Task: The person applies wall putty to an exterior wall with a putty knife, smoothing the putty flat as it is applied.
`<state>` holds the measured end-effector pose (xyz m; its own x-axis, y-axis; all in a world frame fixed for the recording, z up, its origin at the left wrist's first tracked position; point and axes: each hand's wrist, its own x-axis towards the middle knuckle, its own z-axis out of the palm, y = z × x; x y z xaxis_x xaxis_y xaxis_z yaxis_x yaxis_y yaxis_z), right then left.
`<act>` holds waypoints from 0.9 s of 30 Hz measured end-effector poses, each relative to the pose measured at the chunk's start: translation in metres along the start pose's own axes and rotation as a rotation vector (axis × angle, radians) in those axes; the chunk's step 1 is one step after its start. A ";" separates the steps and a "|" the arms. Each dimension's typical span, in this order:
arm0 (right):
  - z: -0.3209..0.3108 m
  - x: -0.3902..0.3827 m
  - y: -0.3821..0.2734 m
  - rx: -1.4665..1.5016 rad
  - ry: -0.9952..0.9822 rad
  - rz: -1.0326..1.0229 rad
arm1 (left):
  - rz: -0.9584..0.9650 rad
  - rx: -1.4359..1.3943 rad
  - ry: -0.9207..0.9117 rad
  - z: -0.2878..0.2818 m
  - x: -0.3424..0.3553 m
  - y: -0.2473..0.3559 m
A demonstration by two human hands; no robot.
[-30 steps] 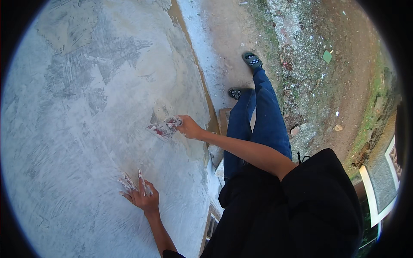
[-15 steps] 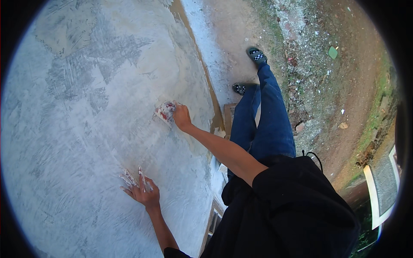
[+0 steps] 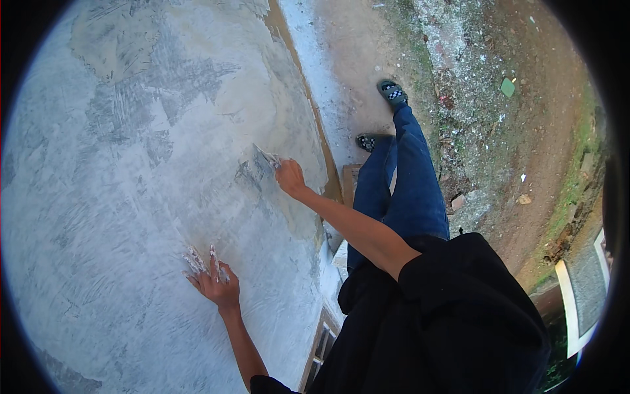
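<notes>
In my right hand is a putty knife, gripped in closed fingers. Its blade shows nearly edge-on against the grey plastered wall, beside a darker smeared patch. Lower and to the left, my left hand is up by the wall with white-coated fingers, some of them stretched out. A flat piece caked in white putty shows at those fingers and looks like a second scraper. Its outline blends into the wall, and its handle is hidden.
A brown strip runs along the wall's base, beside pale ground. My legs in jeans and checked sandals stand close by. A wooden frame is set in the wall near my torso. Rubble and a green scrap lie on the ground.
My right hand has shifted slightly right and down, and its putty knife has turned from face-on to nearly edge-on. A dark smeared patch now shows beside it. My left hand has risen slightly.
</notes>
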<state>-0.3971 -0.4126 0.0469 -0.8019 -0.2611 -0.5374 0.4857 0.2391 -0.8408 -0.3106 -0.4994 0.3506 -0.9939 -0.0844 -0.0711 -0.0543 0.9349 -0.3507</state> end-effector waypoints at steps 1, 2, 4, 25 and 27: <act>0.012 -0.001 0.010 -0.090 0.022 -0.032 | 0.037 -0.020 0.024 0.004 0.009 0.006; 0.023 -0.014 0.000 -0.076 -0.020 -0.009 | 0.033 -0.015 0.021 0.004 0.006 0.005; 0.030 -0.042 -0.017 -0.067 -0.065 0.005 | 0.011 -0.025 0.024 0.007 0.001 0.002; -0.006 0.021 0.022 0.041 0.035 0.082 | -0.027 0.071 0.081 -0.003 -0.013 -0.006; 0.012 0.017 0.016 0.067 0.002 0.052 | -0.014 0.018 0.070 0.003 -0.005 -0.001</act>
<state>-0.3991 -0.4250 0.0237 -0.7755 -0.2478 -0.5807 0.5489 0.1897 -0.8141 -0.3050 -0.5006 0.3485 -0.9974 -0.0725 -0.0006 -0.0672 0.9275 -0.3678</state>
